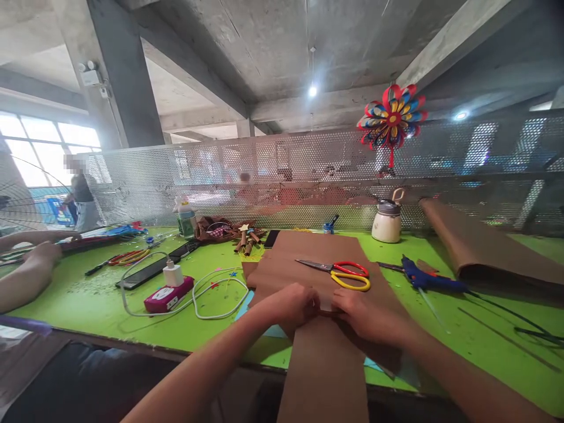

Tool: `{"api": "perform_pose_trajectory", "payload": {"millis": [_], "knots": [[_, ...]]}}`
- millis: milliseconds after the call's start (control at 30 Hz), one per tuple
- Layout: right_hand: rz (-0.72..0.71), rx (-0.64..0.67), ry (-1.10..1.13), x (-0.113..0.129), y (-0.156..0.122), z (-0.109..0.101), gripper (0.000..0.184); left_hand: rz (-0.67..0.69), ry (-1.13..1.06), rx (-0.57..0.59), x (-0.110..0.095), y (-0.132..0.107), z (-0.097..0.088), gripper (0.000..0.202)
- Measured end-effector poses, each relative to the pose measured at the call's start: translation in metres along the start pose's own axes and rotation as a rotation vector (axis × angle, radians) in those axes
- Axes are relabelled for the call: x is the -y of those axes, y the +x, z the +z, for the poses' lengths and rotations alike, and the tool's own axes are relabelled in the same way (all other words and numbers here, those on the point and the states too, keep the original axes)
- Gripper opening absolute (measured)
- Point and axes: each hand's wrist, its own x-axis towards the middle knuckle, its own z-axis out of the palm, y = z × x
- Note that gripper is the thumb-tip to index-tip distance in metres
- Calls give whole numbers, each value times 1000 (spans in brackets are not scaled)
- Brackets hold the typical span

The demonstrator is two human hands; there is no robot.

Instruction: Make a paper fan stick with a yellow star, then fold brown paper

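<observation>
At the table's front edge, my left hand (299, 304) and my right hand (359, 312) are closed on a strip of brown paper (328, 376). Between them the fingers pinch its far end, which looks folded or rolled over; the exact fold is hidden by the fingers. From there the strip hangs down over the table edge towards me. Larger brown paper sheets (315, 248) lie beneath and beyond my hands. Scissors (331, 268) with one red and one yellow handle rest on those sheets, just past my fingertips, blades pointing left.
A blue glue gun (425, 280) and a big brown paper roll (493, 247) lie right. A cream jar (386, 224) stands behind. Left are a purple power block (170, 295) with a looping white cable, a dark phone (147, 274), more scissors (130, 257) and another person's arms (35, 270).
</observation>
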Motion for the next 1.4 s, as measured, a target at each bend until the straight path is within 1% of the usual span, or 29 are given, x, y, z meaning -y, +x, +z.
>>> {"api": "perform_pose_trajectory", "payload": {"millis": [167, 267, 367, 467, 567, 800, 867, 967, 1067, 1167, 1233, 1300, 1333, 1400], "knots": [[-8, 32, -45, -2, -2, -6, 7, -54, 57, -12, -8, -5, -9, 21], [5, 33, -38, -3, -3, -8, 7, -56, 83, 6, -7, -6, -11, 21], [-5, 47, -42, -5, -4, -8, 11, -17, 63, 18, 1, -6, -7, 22], [-48, 55, -10, -7, -4, -8, 14, 27, 35, -9, 9, -7, -1, 22], [-66, 76, 16, -7, -6, -10, 16, 35, 26, -25, 13, -8, 4, 20], [-81, 98, -6, -7, -10, -10, 19, 72, -4, -24, 11, -12, 3, 19], [-86, 105, -26, -7, -11, -10, 21, 80, -4, -17, 9, -15, 2, 18], [-82, 118, -60, -2, -12, -12, 25, 70, -23, -38, 4, -20, 1, 18], [-86, 132, -102, 4, -12, -15, 30, 40, -49, -80, 1, -25, 5, 17], [-83, 121, -163, 8, -11, -15, 33, 11, -87, -117, 3, -28, 13, 18], [-85, 96, -198, 9, -10, -13, 30, 5, -126, -154, 6, -29, 17, 19], [-90, 78, -205, 9, -8, -12, 22, -7, -176, -191, 8, -28, 18, 21], [-90, 65, -202, 9, -8, -12, 17, -16, -206, -197, 9, -28, 17, 22], [-101, 16, -208, 11, -7, -15, 12, -42, -277, -162, 9, -24, 11, 25]]}}
